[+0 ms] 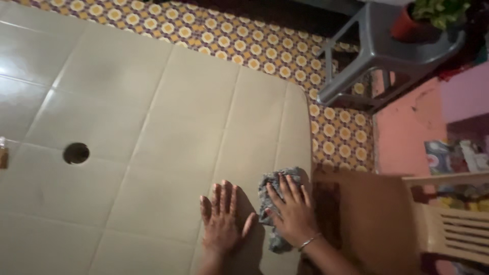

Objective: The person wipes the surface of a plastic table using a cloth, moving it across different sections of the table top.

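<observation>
Cloth (275,203) under right hand (291,214), chair (448,224) beside table (153,117)

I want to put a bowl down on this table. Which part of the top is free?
The table is bare across its far and left panels, around the round hole. The near right corner is crowded: the left hand lies flat there and the right hand presses a grey cloth by the edge.

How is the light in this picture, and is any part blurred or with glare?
Head view: dim, warm light; soft glare on the table at upper left; the left hand casts a shadow beside it; the right hand on the grey cloth looks slightly soft; the lower right around the chair is dark.
</observation>
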